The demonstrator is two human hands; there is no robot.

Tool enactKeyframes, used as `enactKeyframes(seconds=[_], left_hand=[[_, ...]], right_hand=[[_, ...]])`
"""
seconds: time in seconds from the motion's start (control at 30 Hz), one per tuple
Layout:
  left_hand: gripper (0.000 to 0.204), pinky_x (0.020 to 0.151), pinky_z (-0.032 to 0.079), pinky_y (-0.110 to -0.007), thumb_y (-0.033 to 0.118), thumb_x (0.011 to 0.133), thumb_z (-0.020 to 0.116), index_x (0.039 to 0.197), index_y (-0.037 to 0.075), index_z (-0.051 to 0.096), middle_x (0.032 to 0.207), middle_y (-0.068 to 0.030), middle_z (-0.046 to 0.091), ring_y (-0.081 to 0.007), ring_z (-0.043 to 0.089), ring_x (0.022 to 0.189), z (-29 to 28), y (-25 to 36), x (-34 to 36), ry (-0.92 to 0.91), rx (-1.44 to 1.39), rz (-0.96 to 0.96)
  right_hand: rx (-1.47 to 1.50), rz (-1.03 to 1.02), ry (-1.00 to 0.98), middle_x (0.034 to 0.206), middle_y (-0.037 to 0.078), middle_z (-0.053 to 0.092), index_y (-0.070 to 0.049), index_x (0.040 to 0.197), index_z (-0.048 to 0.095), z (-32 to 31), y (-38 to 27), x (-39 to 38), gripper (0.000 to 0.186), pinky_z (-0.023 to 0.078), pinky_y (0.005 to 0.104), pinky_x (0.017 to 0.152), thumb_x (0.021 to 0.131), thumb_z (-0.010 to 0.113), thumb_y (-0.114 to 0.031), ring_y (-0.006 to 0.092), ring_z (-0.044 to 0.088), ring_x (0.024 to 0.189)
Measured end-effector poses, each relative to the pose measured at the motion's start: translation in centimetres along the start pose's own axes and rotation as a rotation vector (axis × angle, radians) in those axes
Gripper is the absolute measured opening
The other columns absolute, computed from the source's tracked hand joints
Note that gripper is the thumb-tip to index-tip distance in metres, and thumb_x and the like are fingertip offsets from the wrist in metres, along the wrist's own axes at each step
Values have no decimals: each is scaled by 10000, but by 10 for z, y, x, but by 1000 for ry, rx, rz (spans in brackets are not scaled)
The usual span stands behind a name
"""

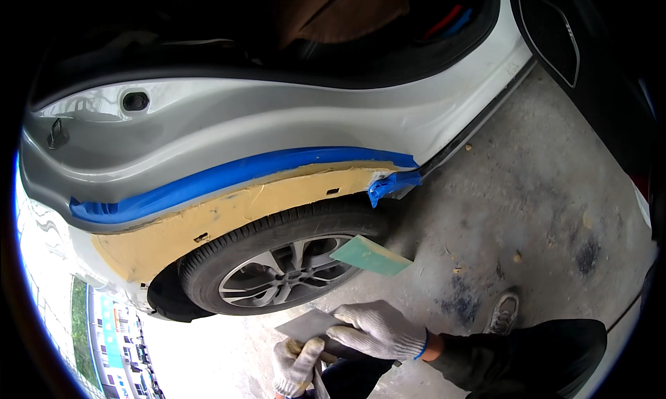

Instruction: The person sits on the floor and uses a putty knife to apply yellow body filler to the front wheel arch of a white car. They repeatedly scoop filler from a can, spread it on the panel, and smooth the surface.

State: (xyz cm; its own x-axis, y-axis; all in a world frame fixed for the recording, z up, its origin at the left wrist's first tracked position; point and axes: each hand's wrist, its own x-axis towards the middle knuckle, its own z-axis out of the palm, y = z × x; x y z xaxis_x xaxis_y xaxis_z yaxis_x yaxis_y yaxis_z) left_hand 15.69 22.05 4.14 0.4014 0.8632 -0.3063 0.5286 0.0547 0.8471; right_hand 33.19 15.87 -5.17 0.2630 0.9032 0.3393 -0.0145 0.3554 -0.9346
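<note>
My right hand (pixel 381 326), in a white knit glove with a blue cuff edge, grips a thin grey flat sheet (pixel 303 323) between thumb and fingers. Below it, my left hand (pixel 295 366), gloved alike, pinches the sheet's lower part; a narrow strip hangs beside its fingers, its kind unclear. Ahead of both hands is a white car's wheel arch (pixel 156 243), coated in yellowish-tan filler. Blue masking tape (pixel 236 178) runs along its upper edge, with a crumpled end (pixel 392 185) at the right. A flat green panel (pixel 372 256) rests close against the wheel.
The wheel (pixel 295 274) with its tyre sits under the arch. A door opening with a painted sill (pixel 472 97) lies above, and an open door (pixel 555 38) hangs at upper right. Small crumbs and dark stains mark the concrete floor (pixel 517 191). My shoe (pixel 503 311) is at right.
</note>
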Motion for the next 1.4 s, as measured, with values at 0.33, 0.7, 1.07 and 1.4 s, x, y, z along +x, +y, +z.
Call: enactKeyframes(seconds=[0.33, 0.7, 1.07, 1.4], left_hand=[[329, 506, 416, -256, 291, 945, 639, 953, -36, 599, 599, -72, 573, -134, 518, 525, 8, -15, 7, 336, -88, 319], [299, 457, 429, -269, 274, 904, 687, 875, -10, 596, 524, -76, 585, -127, 528, 447, -2, -21, 14, 245, -212, 160], [341, 354, 373, -253, 189, 909, 649, 755, -114, 667, 562, -173, 647, -124, 483, 365, 40, 21, 10, -271, 242, -106], [722, 339, 287, -210, 535, 914, 633, 1047, -174, 610, 645, -183, 678, -78, 425, 349, 55, 25, 15, -193, 80, -14]], right_hand=[[-494, -606, 310, 1400, 222, 468, -21, 1398, 445, -31, -62, 112, 772, 410, 520, 1084, 857, 678, -520, 361, 475, 1286], [-966, -360, 572, 1469, 184, 407, -67, 1443, 392, -104, 65, 72, 859, 424, 530, 1073, 775, 789, -431, 351, 461, 1302], [71, 249, -192, 928, 197, 681, 37, 1100, 642, -47, 15, -16, 508, 534, 377, 632, 941, 634, -446, 202, 672, 811], [1173, 529, 845, 1007, 25, 656, -46, 1155, 637, -115, 66, 20, 307, 538, 270, 813, 955, 662, -277, 120, 630, 896]])
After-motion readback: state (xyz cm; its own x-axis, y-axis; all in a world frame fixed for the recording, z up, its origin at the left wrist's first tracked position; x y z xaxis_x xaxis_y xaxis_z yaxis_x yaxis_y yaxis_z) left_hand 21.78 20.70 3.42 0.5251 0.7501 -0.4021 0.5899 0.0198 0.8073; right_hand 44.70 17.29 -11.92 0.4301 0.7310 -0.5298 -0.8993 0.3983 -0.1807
